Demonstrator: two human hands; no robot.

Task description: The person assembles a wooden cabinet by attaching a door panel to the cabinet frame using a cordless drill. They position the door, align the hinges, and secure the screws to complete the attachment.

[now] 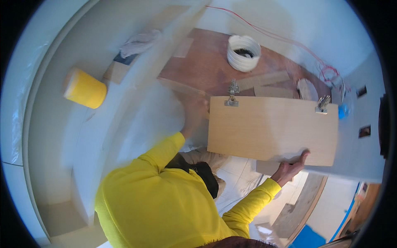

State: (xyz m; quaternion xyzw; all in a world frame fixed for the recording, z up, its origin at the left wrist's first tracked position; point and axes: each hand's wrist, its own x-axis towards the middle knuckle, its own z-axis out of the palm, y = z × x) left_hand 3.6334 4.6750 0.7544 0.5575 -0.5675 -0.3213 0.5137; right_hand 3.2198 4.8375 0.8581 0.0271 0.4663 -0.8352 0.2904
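Note:
A light wood-grain cabinet door [271, 130] lies across the middle of the head view, with two metal hinges on its far edge. One hinge [232, 94] sits toward the door's left end and the other hinge [322, 105] toward its right end. My right hand [292, 167] grips the near edge, thumb on top and the other fingers hidden beneath. Beside the door's far left corner is my left hand [200, 109]. It is smeared by motion, so whether it touches the door or how its fingers are bent cannot be made out.
Beyond the door, a white plastic tub [244, 53] with dark items inside stands on a reddish-brown board [198, 62]. Red wires [285, 39] run along the wall at the far right. A yellow roll [86, 88] and a crumpled cloth [139, 42] lie at the left.

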